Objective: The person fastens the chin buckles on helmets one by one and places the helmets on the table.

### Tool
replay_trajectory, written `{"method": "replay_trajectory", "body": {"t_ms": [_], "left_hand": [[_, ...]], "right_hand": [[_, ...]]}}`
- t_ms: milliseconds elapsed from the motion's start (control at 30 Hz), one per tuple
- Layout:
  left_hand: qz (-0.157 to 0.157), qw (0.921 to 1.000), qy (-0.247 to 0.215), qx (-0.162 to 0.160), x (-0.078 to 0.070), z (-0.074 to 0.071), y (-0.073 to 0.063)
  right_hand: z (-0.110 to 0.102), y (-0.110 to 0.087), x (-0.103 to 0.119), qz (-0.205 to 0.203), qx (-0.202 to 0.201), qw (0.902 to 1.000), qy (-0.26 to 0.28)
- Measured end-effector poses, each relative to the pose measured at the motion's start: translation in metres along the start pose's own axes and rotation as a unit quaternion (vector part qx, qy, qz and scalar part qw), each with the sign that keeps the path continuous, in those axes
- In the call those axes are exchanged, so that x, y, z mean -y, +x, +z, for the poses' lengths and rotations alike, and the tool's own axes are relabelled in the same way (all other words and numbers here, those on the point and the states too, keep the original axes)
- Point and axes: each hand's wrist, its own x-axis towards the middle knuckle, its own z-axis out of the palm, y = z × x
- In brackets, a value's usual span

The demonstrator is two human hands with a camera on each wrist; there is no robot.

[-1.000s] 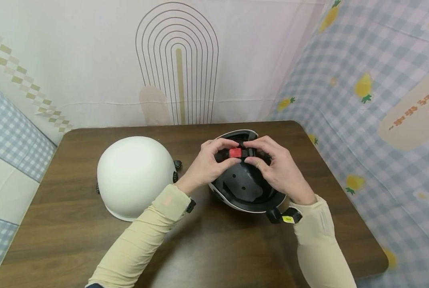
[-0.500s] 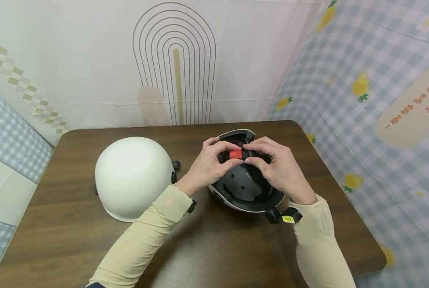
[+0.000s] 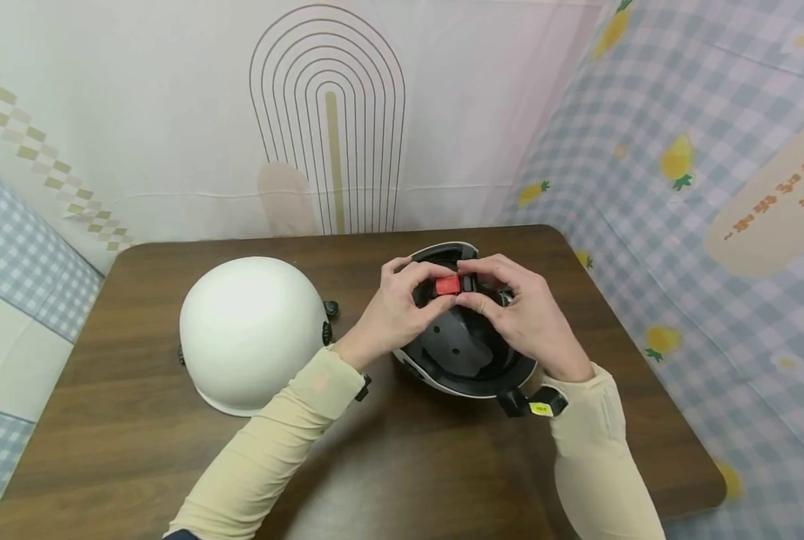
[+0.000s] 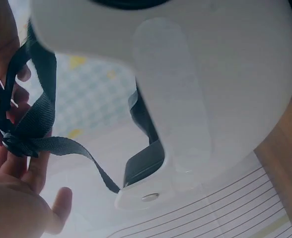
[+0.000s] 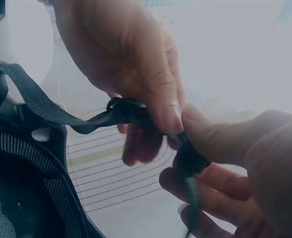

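A white-shelled helmet [image 3: 459, 349] lies upside down on the table, its black lining facing up. Above its opening my left hand [image 3: 395, 307] pinches the red half of the chin-strap buckle [image 3: 447, 285] between thumb and fingers. Opposite it, my right hand [image 3: 526, 315] pinches the black half [image 3: 468, 283], with both thumbs almost meeting. Red and black sit right against each other in the head view. Dark webbing strap [image 5: 41, 106] runs from the helmet to the buckle in the right wrist view. Fingers partly cover the buckle there.
A second white helmet [image 3: 253, 334] stands dome up to the left, with black fittings at its sides. Both rest on a brown wooden table [image 3: 402, 480]. Printed white cloth [image 3: 469, 112] hangs behind, and blue checked cloth [image 3: 645, 247] along the right.
The red and black buckle halves have come closer together, and the black piece between them has gone from sight. The red half has shifted slightly right. Both helmets stay put.
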Motion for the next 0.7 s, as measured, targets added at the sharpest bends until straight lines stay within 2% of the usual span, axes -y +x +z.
{"method": "replay_trajectory", "body": {"t_ms": [167, 367, 500, 567, 700], "left_hand": [[-0.043, 0.9975, 0.049, 0.026, 0.005, 0.005, 0.0], [-0.073, 0.9876, 0.119, 0.073, 0.012, 0.009, -0.001], [-0.083, 0.9852, 0.113, 0.099, 0.017, 0.01, -0.006], [-0.101, 0.9859, 0.098, 0.091, 0.02, 0.008, -0.01], [-0.163, 0.985, 0.048, 0.032, 0.027, 0.003, -0.019]], "right_hand": [[-0.006, -0.003, -0.003, 0.021, -0.034, 0.9992, -0.009], [-0.013, -0.01, -0.013, 0.061, -0.057, 0.9962, -0.027], [-0.01, -0.019, -0.022, 0.074, -0.059, 0.9948, -0.038], [-0.005, -0.025, -0.023, 0.067, -0.052, 0.9953, -0.047], [0.016, -0.038, -0.016, 0.034, 0.006, 0.9946, -0.098]]}}
